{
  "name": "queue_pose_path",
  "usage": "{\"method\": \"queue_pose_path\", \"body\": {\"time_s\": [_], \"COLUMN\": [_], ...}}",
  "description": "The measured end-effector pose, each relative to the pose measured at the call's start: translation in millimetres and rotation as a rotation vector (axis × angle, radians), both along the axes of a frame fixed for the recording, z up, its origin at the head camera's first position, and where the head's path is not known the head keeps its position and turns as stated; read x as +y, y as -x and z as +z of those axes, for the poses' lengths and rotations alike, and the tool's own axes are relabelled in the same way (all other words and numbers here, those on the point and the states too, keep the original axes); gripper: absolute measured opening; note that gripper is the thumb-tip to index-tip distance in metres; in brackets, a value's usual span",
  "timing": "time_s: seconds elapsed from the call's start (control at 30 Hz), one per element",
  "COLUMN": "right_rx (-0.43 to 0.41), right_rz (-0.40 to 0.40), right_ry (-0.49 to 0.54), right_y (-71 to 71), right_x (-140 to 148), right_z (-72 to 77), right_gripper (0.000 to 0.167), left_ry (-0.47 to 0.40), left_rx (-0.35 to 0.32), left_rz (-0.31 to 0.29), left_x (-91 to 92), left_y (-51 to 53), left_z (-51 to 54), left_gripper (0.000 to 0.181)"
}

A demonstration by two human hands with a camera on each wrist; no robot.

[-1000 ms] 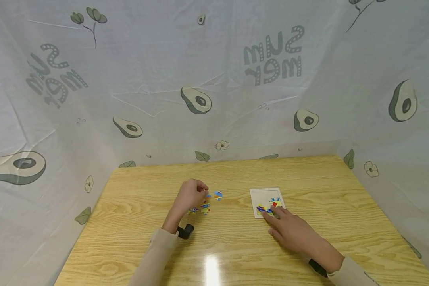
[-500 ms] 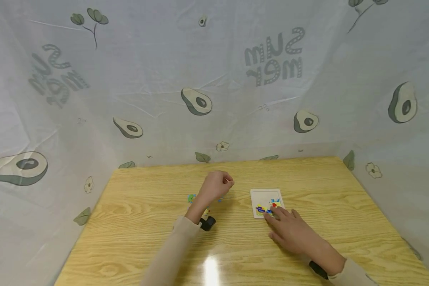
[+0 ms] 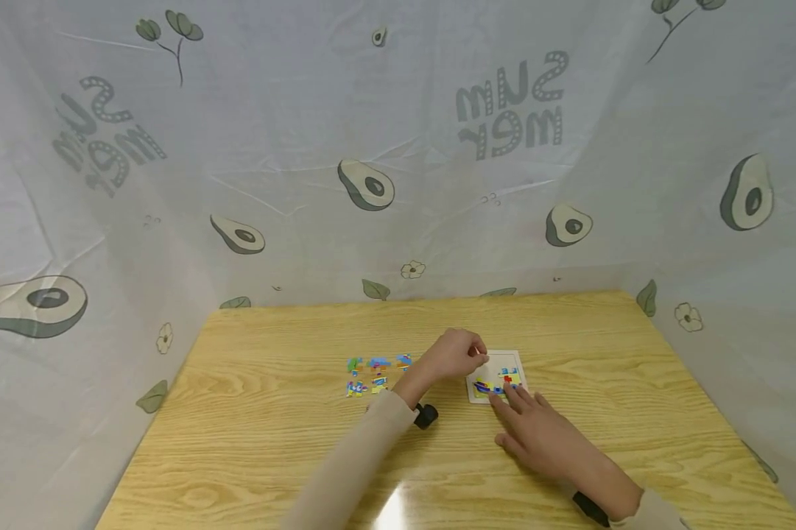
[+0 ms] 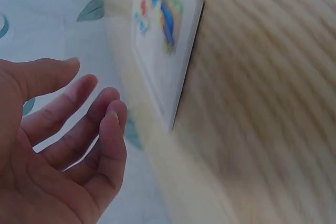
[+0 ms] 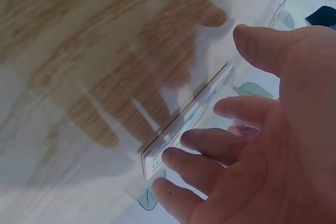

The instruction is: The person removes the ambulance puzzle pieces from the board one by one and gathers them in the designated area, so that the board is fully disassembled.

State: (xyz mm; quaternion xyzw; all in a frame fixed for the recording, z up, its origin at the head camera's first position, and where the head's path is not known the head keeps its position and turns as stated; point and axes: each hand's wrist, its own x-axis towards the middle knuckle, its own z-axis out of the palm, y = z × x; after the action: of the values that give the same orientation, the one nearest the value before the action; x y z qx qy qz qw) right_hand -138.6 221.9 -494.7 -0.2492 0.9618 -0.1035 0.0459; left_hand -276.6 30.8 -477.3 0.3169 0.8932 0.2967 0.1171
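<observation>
A small white puzzle board lies on the table, with several colourful puzzle pieces in its near part. Above its far left corner is my left hand, thumb and fingers loosely bent. In the left wrist view a gap shows between the left thumb and forefinger, and no piece is visible there. Over the board's near right edge lies my right hand, fingers spread, fingertips at the pieces; its palm hides that corner. The right wrist view shows the right fingers relaxed beside the board.
Several loose puzzle pieces lie left of the board in rough rows, partly behind my left forearm. The wooden table ends at a hanging patterned sheet at the back and sides. Each wrist carries a black camera.
My left hand has moved right from over the loose pieces to the far left corner of the board, uncovering the pieces. My right hand has stayed at the board.
</observation>
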Motion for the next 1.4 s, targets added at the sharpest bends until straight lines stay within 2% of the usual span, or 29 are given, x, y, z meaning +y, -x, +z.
{"method": "queue_pose_path", "body": {"time_s": [0.17, 0.27, 0.4, 0.5, 0.7, 0.9, 1.13, 1.4], "right_rx": [0.009, 0.002, -0.002, 0.01, -0.015, -0.048, -0.056, -0.033], "right_rz": [0.002, -0.001, 0.003, 0.01, 0.005, -0.035, -0.043, -0.039], "right_ry": [-0.011, -0.019, -0.015, -0.011, -0.013, -0.031, -0.002, -0.01], "right_y": [-1.6, -3.6, -6.3, -6.7, -5.7, -5.6, -8.9, -8.3], "right_x": [0.5, 0.4, -0.3, -0.5, -0.9, 0.1, 3.7, 6.0], "right_z": [-2.4, -3.0, -1.2, 0.2, 0.4, -0.5, -5.6, -8.8], "right_gripper": [0.061, 0.061, 0.062, 0.062, 0.062, 0.068, 0.057, 0.056], "left_ry": [0.062, 0.09, 0.129, 0.14, 0.134, 0.094, 0.101, 0.077], "left_rx": [0.025, 0.01, -0.017, -0.03, -0.023, -0.029, -0.013, -0.03], "left_rz": [-0.053, -0.084, -0.097, -0.078, -0.019, -0.018, 0.01, 0.043], "left_x": [20.7, 32.7, 44.1, 46.9, 42.0, 39.6, 41.1, 44.0], "left_y": [1.8, 2.1, -0.9, -1.8, 1.3, 2.6, 0.4, 1.7], "left_z": [-9.9, -15.8, -21.8, -25.6, -29.6, -31.3, -32.2, -36.0], "left_gripper": [0.019, 0.022, 0.03, 0.034, 0.032, 0.029, 0.019, 0.017]}}
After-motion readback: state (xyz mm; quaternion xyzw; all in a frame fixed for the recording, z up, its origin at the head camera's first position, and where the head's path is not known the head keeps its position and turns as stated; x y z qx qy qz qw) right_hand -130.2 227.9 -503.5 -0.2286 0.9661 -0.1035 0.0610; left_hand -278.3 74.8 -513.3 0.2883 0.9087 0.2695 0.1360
